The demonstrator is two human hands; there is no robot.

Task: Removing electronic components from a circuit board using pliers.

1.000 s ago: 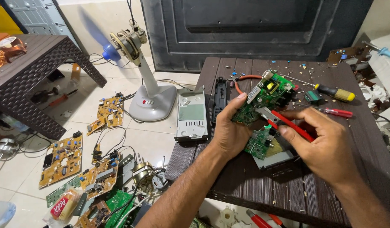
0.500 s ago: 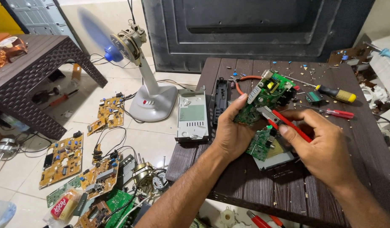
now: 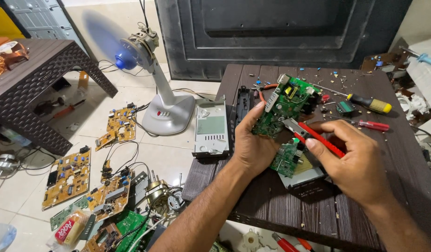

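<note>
a green circuit board (image 3: 286, 105) sits just right of the frame's centre, tilted up off the dark table (image 3: 271, 205), with the left hand (image 3: 254, 142) clamped on its lower left edge. the right hand (image 3: 353, 156), lower right of the board, grips red-handled pliers (image 3: 313, 135) whose tip touches the board's lower edge. under both hands lies a second green board (image 3: 285, 158) on a grey metal case (image 3: 304, 175). further right lie two screwdrivers (image 3: 369, 103). a fan (image 3: 150, 79) stands on the floor, upper left.

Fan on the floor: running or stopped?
Running. The fan blades show only as a blue blur around the hub, with no single blade distinguishable, and no guard is fitted around them.
</note>
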